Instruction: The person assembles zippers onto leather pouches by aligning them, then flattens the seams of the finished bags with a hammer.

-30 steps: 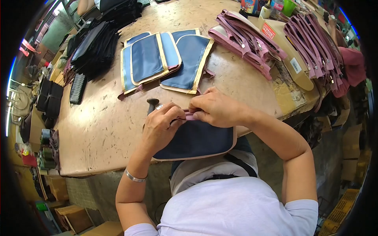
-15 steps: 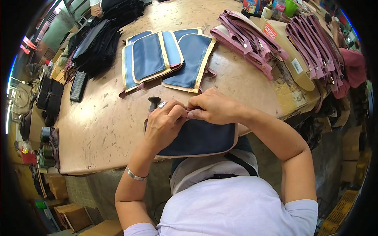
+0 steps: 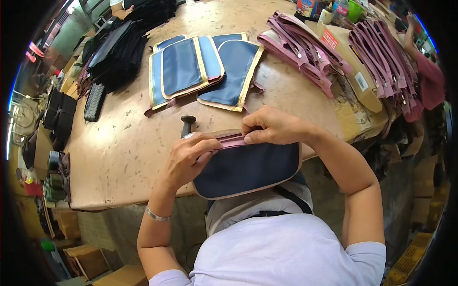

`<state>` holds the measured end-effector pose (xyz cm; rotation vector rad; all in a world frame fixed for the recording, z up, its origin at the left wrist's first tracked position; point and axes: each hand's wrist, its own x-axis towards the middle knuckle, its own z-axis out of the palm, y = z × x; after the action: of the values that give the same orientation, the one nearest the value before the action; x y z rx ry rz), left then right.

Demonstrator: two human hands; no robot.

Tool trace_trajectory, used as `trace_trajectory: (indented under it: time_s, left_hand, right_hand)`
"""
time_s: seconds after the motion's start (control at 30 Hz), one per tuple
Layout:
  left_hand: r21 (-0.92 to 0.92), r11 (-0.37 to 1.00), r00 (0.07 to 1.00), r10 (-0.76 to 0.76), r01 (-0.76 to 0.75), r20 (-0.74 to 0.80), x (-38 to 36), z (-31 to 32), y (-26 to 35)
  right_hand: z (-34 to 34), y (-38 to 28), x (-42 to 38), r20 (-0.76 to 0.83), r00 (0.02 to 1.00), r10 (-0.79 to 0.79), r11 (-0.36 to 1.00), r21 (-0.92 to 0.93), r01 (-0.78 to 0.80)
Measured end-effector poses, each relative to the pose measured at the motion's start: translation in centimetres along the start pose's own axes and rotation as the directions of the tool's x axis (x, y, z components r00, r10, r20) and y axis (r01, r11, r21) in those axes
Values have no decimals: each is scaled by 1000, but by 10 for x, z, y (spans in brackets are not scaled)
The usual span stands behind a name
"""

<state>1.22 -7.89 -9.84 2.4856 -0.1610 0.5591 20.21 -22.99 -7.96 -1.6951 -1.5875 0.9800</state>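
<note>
A dark blue panel with a pale edge and a pink strip along its top (image 3: 248, 169) hangs over the table's front edge. My left hand (image 3: 188, 159) pinches the top edge near its left end, beside the pink strip. At the right part of that edge, my right hand (image 3: 272, 126) grips it between thumb and fingers. Just behind my left hand stands a black tool with a round head (image 3: 188, 125). Farther back lie several overlapping blue panels with yellowish edges (image 3: 181, 66).
Pink zippered pieces (image 3: 300, 52) are piled at the back right, by a cardboard piece with a red label (image 3: 360, 81). Black pieces (image 3: 117, 59) are stacked at the back left. A co-worker's hand (image 3: 123, 12) shows beyond them.
My hands have moved apart along the top edge, exposing the pink strip between them. The blue panel has shifted slightly right and down. The co-worker's arm at the back left has moved.
</note>
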Motion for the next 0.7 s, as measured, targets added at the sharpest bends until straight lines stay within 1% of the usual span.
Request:
trace_trajectory:
  time_s: [0.07, 0.17, 0.27, 0.37, 0.47, 0.57, 0.67, 0.7]
  left_hand:
    - [-4, 999, 997, 34, -35, -67, -3, 2, 0]
    - [-25, 999, 995, 35, -37, -91, -4, 2, 2]
    - [-43, 998, 995, 45, -49, -94, -3, 4, 4]
    - [-41, 999, 993, 28, -33, -114, -1, 5, 6]
    - [-53, 998, 991, 32, -39, -132, 1, 5, 8]
    - [-43, 999, 996, 18, -22, -91, 1, 4, 9]
    - [-46, 999, 997, -10, 6, -82, 2, 4, 11]
    - [-63, 998, 997, -20, 15, -80, 2, 5, 10]
  right_hand:
    - [0, -1, 0, -12, 1000, -28, 1000, -6, 28]
    - [8, 0, -1, -103, 992, -75, 997, -41, 71]
    - [15, -8, -1, -159, 963, -219, 954, -242, 177]
    - [17, -9, -1, -134, 978, -162, 955, -270, 121]
    - [19, -8, 0, -115, 983, -142, 936, -338, 96]
    - [17, -7, 1, -76, 993, -95, 941, -331, 65]
    - [18, -4, 2, -60, 991, -116, 931, -355, 88]
    - [20, -5, 2, -83, 986, -144, 936, -335, 108]
